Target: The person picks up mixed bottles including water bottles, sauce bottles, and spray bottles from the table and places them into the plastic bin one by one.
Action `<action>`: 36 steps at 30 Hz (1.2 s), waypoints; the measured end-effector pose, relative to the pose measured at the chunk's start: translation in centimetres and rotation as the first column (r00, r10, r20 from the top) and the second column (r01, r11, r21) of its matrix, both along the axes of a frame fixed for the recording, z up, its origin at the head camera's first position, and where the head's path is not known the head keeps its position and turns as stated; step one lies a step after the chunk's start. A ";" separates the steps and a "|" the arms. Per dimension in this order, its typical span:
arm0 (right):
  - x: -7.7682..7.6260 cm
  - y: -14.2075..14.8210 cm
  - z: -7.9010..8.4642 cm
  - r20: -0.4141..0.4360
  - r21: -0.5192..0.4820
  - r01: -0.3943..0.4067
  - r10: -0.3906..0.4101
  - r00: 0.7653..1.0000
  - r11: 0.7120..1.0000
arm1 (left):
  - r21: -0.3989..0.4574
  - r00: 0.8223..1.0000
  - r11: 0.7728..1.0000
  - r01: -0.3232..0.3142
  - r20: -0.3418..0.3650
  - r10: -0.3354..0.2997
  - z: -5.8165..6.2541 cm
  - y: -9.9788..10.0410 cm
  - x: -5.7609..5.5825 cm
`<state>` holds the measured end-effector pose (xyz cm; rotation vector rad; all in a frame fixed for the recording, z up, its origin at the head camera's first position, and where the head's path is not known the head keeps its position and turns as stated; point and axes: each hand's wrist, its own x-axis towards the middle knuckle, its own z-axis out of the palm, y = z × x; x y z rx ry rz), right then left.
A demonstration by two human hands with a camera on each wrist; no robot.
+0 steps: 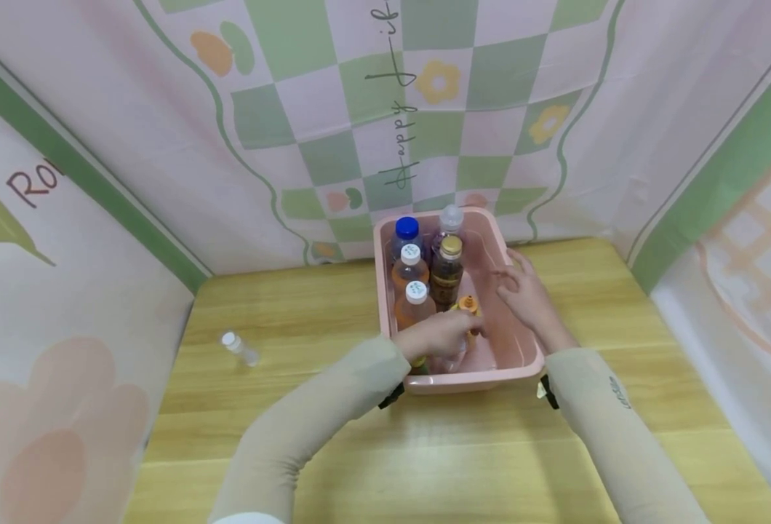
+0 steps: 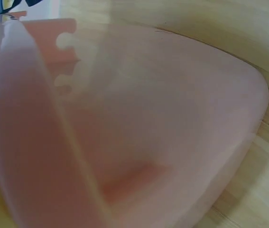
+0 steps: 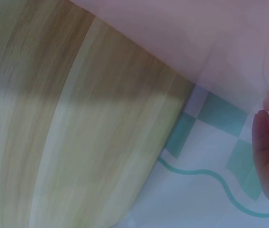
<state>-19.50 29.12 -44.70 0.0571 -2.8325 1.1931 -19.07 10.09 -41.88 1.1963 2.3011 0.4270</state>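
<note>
A pink plastic basin [image 1: 392,291] stands on the table with several bottles in it. My left hand [image 1: 443,335] reaches down into its front part, fingers curled at a small bottle with an orange cap [image 1: 468,300]; the hand hides most of that bottle. Next to it are two bottles of orange drink with white caps [image 1: 416,292], a dark bottle with a gold cap [image 1: 447,280], a blue-capped bottle [image 1: 407,228] and a clear-capped one [image 1: 451,217]. Over the right rim is my right hand [image 1: 526,295], fingers loosely bent. The left wrist view is filled by the basin's outer wall [image 2: 186,109].
A small clear bottle with a white cap [image 1: 240,349] lies on the wooden table [image 1: 294,313], left of the basin. Behind the table hangs a green and white checked cloth [image 1: 372,109], with printed cloth on both sides.
</note>
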 end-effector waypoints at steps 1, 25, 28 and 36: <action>0.0 0.0 0.0 -0.001 -0.004 0.000 0.000 1.000 1.000 | -0.016 1.000 1.000 0.007 -0.015 -0.007 0.0 0.1 0.0; 0.0 0.1 0.0 0.006 -0.017 0.001 -0.001 1.000 1.000 | -0.140 0.998 0.990 0.017 -0.060 -0.025 -1.2 1.2 -0.2; 0.0 0.1 0.0 0.003 -0.021 -0.001 0.001 1.000 1.000 | -0.135 0.998 0.991 0.015 -0.063 -0.023 -1.3 1.2 -0.2; 0.0 0.1 0.1 -0.001 -0.019 -0.004 0.004 1.000 1.000 | -0.091 1.000 0.996 0.004 0.015 -0.003 -1.0 1.1 -0.3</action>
